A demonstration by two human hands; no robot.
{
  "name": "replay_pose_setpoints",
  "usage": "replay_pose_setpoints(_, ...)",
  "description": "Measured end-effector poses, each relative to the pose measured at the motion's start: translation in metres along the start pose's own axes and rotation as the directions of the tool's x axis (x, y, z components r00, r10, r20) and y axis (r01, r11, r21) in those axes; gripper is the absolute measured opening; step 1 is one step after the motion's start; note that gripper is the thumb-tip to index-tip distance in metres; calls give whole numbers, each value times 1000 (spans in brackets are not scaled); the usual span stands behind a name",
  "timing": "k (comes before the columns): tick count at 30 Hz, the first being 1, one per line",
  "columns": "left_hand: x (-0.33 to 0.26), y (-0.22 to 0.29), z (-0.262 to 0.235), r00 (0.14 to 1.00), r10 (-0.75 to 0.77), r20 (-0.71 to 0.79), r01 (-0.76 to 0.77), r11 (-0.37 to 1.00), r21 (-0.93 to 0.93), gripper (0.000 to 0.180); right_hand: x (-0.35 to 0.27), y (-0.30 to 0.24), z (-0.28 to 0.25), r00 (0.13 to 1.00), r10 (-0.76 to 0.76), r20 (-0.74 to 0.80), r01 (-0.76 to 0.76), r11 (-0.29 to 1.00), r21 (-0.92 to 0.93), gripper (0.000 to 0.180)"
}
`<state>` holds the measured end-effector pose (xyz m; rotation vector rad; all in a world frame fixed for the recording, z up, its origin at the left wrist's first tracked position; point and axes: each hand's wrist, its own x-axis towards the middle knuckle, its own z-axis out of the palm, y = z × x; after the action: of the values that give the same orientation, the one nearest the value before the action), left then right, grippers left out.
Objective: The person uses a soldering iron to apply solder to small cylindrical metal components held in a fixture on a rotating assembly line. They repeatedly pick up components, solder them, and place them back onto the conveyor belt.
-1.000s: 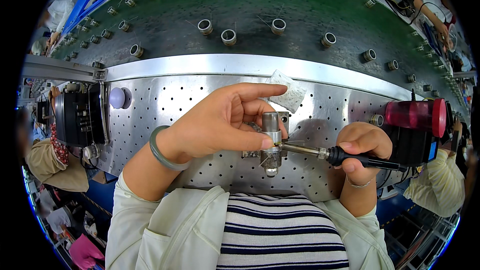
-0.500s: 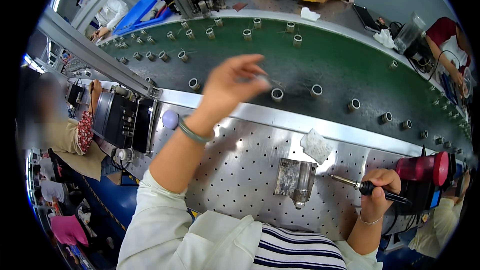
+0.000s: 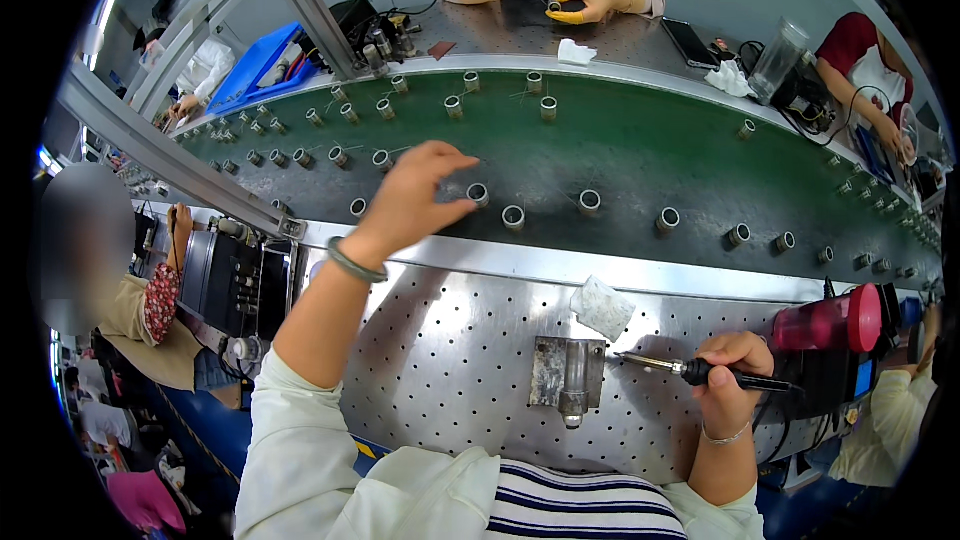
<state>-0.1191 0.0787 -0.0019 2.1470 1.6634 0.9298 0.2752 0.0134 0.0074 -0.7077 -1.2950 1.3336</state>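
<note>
My left hand [image 3: 408,202] reaches over the green belt with thumb and fingers apart and nothing gripped. Right beside its thumb tip stands a short metal cylinder [image 3: 478,197] with a pale rim. Another such cylinder [image 3: 513,218] stands just to the right of that one. Over the perforated metal bench, my right hand [image 3: 733,380] is closed round the black handle of a soldering iron [image 3: 695,371], its tip pointing left. Near that tip lies a metal holding block [image 3: 570,380] with a rounded barrel. Behind the block is a whitish, speckled flat pad [image 3: 603,309].
The belt [image 3: 640,155] carries several more cylinders, some with thin wires. A metal rail [image 3: 480,257] separates it from my bench. At the right stands a red container [image 3: 828,318]. Across the belt a co-worker's hands [image 3: 590,5] work on a cylinder. A metal post [image 3: 190,155] rises at the left.
My left hand has let go of a small piece, which appears to be the cylinder now beside its thumb, and drawn back. The view has shifted; the right hand keeps its grip on the soldering iron.
</note>
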Motion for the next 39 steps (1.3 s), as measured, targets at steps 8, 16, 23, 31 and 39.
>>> replay_pose_setpoints(8,-26,60,27,902,-428,61,353,647,-676,25,-1,2,-3,998,-42,-37,44,998,54,23)
replay_pose_setpoints(16,-41,109,50,774,-59,630,631,142,-762,27,-4,5,0,1000,-25,13,24,996,88,17)
replay_pose_setpoints(23,-51,111,54,745,49,665,655,137,-743,42,-6,0,7,997,4,78,-15,991,134,15)
replay_pose_setpoints(31,-59,118,63,868,37,496,491,90,-866,28,-7,4,6,990,-37,139,30,998,54,15)
replay_pose_setpoints(39,-61,114,62,867,107,486,468,156,-870,19,-6,6,4,982,-69,174,68,998,11,17)
